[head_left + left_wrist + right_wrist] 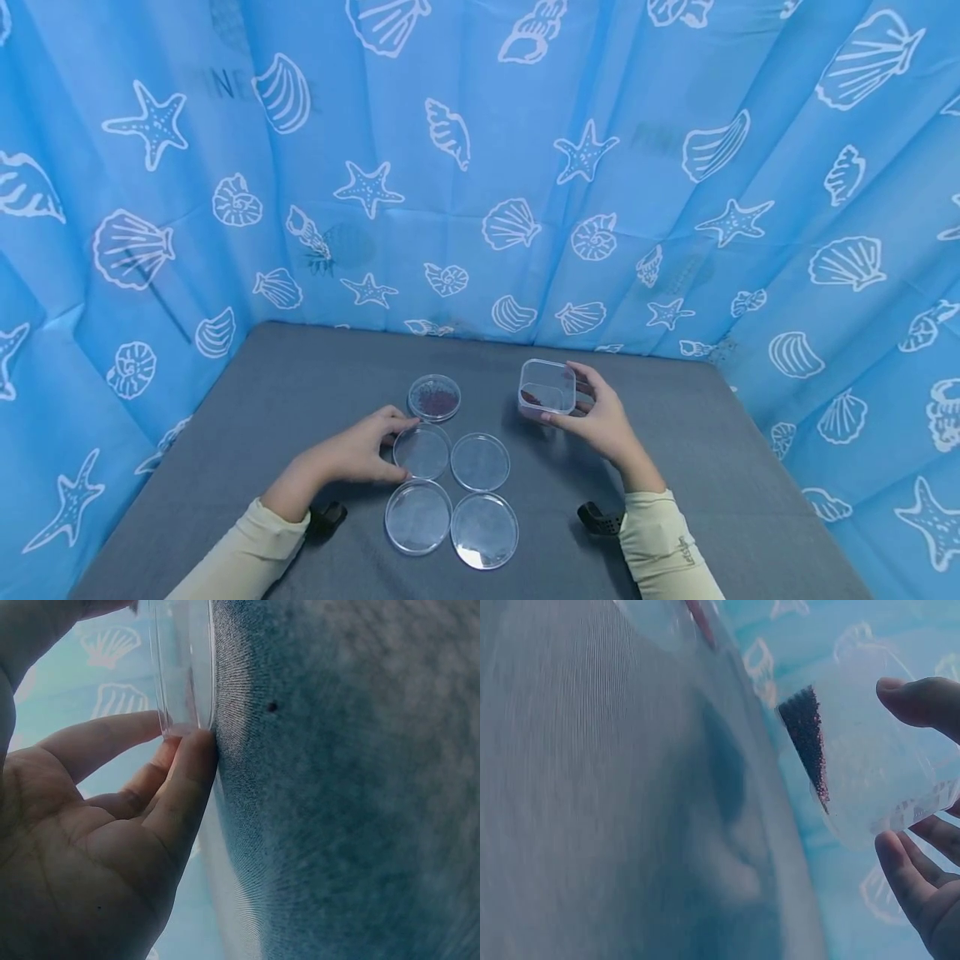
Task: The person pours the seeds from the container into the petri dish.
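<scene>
hands well apart. left hand (362,451) has a clear round dish (422,452) pinched at its rim: thumb on the near edge, fingers on the far edge. dish sits on the grey table (322,375).

right hand (602,419) clamped on a clear square box (555,377), thumb low on the near side, fingers round the right side. box is off the table and tilted; dark reddish grains (806,746) banked to one side.

grain dish (434,399) just beyond the gripped one, similar grains inside. three spare dishes (481,463) just beside it, to the right and nearer. blue shell curtain (480,187) behind; black wrist gear (600,519) by the cream sleeves (667,542).
</scene>
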`<state>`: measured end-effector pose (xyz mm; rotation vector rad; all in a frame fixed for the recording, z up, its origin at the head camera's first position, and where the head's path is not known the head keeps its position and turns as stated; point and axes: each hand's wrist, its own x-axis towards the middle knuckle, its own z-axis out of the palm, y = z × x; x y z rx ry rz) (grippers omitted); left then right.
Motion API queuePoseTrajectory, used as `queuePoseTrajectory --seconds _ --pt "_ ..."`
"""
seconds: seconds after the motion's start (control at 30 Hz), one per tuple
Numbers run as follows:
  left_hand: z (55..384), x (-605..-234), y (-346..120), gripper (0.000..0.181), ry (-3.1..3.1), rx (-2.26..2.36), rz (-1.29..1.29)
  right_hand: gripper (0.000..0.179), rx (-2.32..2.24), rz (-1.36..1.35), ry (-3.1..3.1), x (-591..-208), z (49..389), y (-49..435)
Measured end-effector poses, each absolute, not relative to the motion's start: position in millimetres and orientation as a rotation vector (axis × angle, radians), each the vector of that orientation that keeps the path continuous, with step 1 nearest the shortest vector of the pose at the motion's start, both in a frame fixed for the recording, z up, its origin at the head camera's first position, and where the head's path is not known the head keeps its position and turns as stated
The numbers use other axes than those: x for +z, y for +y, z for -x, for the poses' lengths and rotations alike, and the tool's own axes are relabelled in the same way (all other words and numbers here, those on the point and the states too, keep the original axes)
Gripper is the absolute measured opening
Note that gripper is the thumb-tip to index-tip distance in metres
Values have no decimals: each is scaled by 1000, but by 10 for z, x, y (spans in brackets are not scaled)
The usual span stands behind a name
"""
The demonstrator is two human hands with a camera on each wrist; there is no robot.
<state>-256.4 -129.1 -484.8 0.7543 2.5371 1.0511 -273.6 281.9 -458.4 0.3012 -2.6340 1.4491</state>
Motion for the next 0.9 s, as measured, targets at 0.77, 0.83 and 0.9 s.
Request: queuePoseTrajectory --seconds 0.77,0.83,0.9 --pt "2580 -4863 -1308 85 2524 1071 -718 98 1233 -708 -2565 -4412 2688 1948" --pt "2587 -4878 -1315 87 2542 1061 -767 97 1202 -738 -2563 -4412 2686 1894" --pt "2591 -4891 -1321 88 2558 1053 -817 97 1163 -772 -2559 -4411 2681 1844"
